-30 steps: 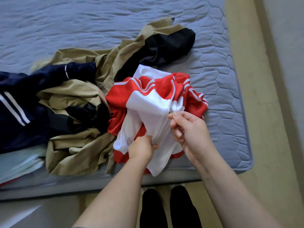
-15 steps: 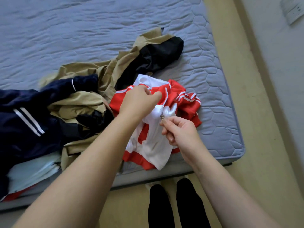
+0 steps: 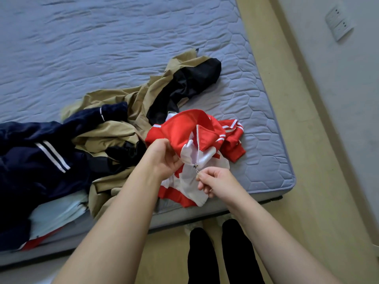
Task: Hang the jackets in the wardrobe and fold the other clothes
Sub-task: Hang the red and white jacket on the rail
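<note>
My left hand (image 3: 164,158) now grips the red jacket (image 3: 184,130) near its collar; my right hand (image 3: 213,181) pinches the zipper pull (image 3: 197,171), drawn lower: unzipping it, I judge, for hanging.

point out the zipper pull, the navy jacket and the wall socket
zipper pull (image 3: 197,171): head view, on the small metal tab.
navy jacket (image 3: 24,171): head view, on its dark body left of the white stripes.
wall socket (image 3: 339,24): head view, middle of its plate.
</note>
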{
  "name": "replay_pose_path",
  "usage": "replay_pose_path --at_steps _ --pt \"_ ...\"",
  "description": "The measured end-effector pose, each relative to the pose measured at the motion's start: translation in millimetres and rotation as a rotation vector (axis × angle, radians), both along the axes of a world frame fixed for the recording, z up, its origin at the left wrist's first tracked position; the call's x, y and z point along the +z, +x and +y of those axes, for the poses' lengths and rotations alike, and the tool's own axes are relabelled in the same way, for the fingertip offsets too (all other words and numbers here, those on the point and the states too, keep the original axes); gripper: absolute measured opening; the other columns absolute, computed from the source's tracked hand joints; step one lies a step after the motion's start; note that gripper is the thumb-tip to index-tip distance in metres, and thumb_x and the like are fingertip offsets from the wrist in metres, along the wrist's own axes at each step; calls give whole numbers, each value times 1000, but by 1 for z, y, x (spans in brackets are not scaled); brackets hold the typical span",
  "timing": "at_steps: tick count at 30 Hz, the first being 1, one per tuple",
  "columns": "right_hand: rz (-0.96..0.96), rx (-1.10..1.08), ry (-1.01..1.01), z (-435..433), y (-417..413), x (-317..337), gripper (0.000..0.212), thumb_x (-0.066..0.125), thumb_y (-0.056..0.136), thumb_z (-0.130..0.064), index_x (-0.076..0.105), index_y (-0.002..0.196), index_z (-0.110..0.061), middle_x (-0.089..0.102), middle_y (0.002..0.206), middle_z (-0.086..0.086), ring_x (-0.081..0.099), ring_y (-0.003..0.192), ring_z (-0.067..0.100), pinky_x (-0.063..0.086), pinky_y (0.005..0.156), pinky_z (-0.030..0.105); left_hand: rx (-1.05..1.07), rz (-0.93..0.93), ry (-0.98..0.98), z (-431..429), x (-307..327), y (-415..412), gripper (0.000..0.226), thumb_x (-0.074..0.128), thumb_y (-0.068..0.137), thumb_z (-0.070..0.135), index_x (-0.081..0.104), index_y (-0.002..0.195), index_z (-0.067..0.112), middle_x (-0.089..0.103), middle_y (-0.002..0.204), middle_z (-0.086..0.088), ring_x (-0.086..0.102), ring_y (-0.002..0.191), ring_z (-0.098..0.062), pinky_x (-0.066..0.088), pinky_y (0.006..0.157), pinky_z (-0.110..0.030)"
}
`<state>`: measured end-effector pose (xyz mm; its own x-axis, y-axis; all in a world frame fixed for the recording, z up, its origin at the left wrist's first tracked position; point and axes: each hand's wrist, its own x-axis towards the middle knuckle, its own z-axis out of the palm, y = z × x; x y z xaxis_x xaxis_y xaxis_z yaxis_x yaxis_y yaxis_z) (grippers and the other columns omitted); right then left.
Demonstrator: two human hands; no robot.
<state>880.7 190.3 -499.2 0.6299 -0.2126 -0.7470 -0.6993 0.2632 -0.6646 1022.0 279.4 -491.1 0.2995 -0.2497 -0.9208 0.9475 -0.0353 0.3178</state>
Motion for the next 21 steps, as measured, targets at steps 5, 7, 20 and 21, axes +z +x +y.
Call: replay_pose_path --at_steps 5,7,20,21 --pt "22 105 -94 -5 1 57 21 53 93 -15 61 73 -17 62 70 -4 51 61 6 39 51 16 142 60 -185 11 59 -15 38 39 81 4 63 109 -2 68 106 -11 67 96 -21 56 82 -33" --pt "25 31 -143 -10 5 80 12 59 89 -23 61 80 -16 62 77 -1 54 68 11 40 54 21 188 71 -283 15 84 -17 59 47 70 6 52 129 2 53 131 -9 51 121 -19 40 106 -38" --pt "84 448 -148 -11 49 230 19 56 82 -19 49 64 -14 49 44 0 43 37 9 35 41 16 398 -202 -372 28 243 -71 22 44 89 16 56 84 -2 61 81 -16 58 74 -26 55 61 -37" --pt "53 458 -194 -13 47 238 19 52 80 -10 48 62 -13 52 47 3 44 38 10 36 41 16 442 -240 -430 30 250 -79 11 57 76 14 51 81 6 52 81 -9 52 73 -20 49 68 -37"
